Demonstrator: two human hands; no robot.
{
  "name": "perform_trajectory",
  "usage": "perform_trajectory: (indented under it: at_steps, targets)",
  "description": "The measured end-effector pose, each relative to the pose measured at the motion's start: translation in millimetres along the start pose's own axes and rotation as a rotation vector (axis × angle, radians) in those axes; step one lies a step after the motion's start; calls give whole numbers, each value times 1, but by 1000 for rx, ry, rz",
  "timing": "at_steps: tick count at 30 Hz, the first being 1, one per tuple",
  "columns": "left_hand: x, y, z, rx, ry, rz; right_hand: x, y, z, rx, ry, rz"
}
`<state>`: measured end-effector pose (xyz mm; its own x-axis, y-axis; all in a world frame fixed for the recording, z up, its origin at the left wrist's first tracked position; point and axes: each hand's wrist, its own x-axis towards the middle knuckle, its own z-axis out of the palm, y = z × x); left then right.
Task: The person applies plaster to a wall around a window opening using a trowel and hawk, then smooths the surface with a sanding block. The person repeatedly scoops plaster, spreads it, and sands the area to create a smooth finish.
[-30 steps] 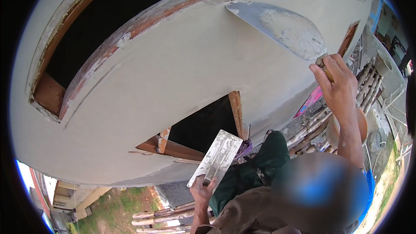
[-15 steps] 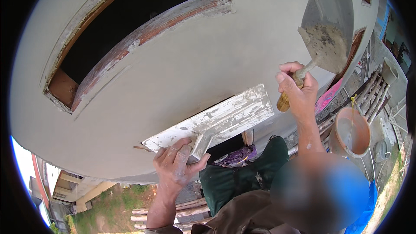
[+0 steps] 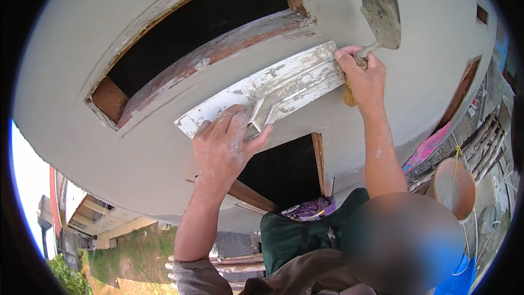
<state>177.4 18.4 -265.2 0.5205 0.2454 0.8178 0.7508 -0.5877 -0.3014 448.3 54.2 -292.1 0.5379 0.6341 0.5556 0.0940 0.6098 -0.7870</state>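
My left hand [image 3: 221, 141] is closed round the handle of a long plastering float [image 3: 297, 79], white and smeared with grey mortar. The float lies along the smooth grey wall [image 3: 180, 95], just under the sill of the upper window opening [image 3: 202, 33]. In my right hand [image 3: 364, 79] is a pointed trowel [image 3: 382, 16], gripped by its wooden handle, its blade pointing up and carrying wet mortar near the neck. The fingers of that hand are close to the float's right end; whether they touch it I cannot tell.
Below the float is a second dark opening [image 3: 286, 172] with a wooden frame. A purple bag [image 3: 308, 207] lies at its bottom. At right, an orange bucket [image 3: 454, 188] hangs or stands by wooden poles [image 3: 488, 150]. More poles [image 3: 240, 262] are below my left arm.
Both hands have moved up the wall. The float now sits nearer the upper window sill, and the trowel has shifted left, close to the float's right end. More of the lower opening shows.
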Motion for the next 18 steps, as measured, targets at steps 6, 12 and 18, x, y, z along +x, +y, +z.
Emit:
perform_trajectory:
  at_steps: [6, 12, 18]
  targets:
    - [6, 3, 12, -46, 24, 5, 5, -6, -13, -30, 47, 18]
    - [16, -4, 17, -25, 8, 50, 10, -5, -18, -116, 86, 27]
    - [14, -9, 21, -18, 6, 64, 10, -4, -15, -103, 89, 40]
